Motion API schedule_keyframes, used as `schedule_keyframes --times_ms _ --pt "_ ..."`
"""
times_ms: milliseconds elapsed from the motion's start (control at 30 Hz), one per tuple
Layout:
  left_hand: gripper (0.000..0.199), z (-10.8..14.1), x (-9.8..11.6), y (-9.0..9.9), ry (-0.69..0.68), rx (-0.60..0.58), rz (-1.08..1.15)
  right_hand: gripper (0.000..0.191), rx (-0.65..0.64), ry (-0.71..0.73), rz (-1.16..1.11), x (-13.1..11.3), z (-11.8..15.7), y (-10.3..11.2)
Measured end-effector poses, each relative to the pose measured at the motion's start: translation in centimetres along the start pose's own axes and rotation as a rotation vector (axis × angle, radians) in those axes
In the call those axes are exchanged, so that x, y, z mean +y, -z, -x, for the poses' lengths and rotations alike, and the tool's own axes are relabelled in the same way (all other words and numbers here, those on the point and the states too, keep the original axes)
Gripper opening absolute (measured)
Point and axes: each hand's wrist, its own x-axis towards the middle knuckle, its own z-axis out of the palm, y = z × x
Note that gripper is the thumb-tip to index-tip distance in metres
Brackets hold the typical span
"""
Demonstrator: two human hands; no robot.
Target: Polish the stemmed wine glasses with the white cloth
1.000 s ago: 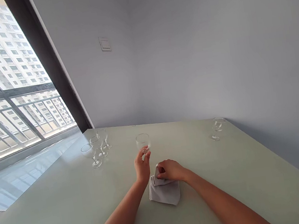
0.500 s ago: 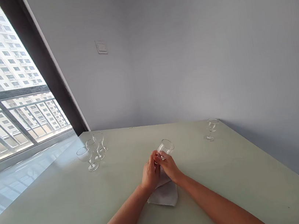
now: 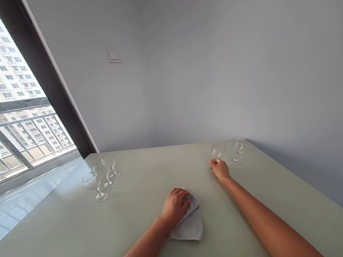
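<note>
Clear stemmed glass (image 3: 218, 152) upright in the right hand (image 3: 220, 169), near the table's far edge

Right fingers (image 3: 215, 161) close round the glass low down, and whether its foot touches the pale green tabletop (image 3: 66, 241) is hidden; it stands just beside a second goblet (image 3: 239, 146). The left hand (image 3: 176, 206) lies palm down, its fingers curved over a folded grey cloth (image 3: 189, 223) near the table's near side. Three more goblets (image 3: 102, 172) stand clustered well apart at the left, none of them held.
</note>
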Motion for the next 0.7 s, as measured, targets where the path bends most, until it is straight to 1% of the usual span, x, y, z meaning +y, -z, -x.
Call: schedule_keyframes --times_ms 100,167,367,567,700 --pt "0.023 0.0 0.1 0.1 0.003 0.003 0.01 0.032 0.064 -0.081 0.072 1.5 -2.1 1.6" --pt "0.022 0.0 0.2 0.0 0.007 0.003 0.015 0.033 0.086 -0.115 0.102 2.1 -3.0 2.3" --pt "0.021 0.0 0.1 0.1 0.02 -0.003 0.022 0.033 0.11 -0.149 0.106 2.7 -4.8 2.6" --pt "0.023 0.0 0.0 -0.1 0.027 0.003 0.041 0.023 0.127 -0.149 0.053 2.9 -4.7 2.8" --pt "0.025 -0.1 -0.3 -0.2 0.054 0.032 0.054 0.038 0.18 -0.15 0.038 3.0 -3.5 3.1"
